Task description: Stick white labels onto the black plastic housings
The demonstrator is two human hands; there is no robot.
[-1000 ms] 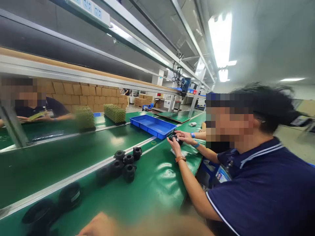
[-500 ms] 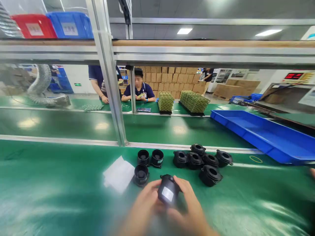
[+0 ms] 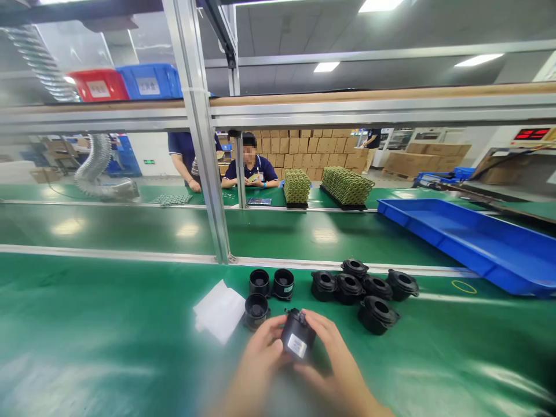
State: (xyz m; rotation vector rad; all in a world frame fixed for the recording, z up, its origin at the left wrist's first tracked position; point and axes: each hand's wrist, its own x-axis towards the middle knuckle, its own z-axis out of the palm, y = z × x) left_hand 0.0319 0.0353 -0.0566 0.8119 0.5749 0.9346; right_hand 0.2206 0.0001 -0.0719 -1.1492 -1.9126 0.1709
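Between my hands is a black cylindrical plastic housing (image 3: 299,330) with a white label on its side and small lugs at its top edge. My left hand (image 3: 263,353) grips it from the left, thumb against its side. From the right, my right hand (image 3: 332,353) closes around it, with fingers on the upper edge and the thumb low. Just beyond my left hand stand three open black cups (image 3: 256,307), and a white paper sheet (image 3: 220,311) lies left of them. To the right sit several similar black housings (image 3: 377,315) with round openings facing up.
A long blue tray (image 3: 460,231) lies at the right beyond the rail. A yellow ring (image 3: 464,287) rests on the green table (image 3: 108,336). A metal post (image 3: 204,145) rises in front. Across the bench are two people and two stacks of yellow-green parts (image 3: 347,186).
The camera view has tilted up slightly, so the scene sits lower and a little to the right. Both hands still hold the black housing, which has turned slightly.
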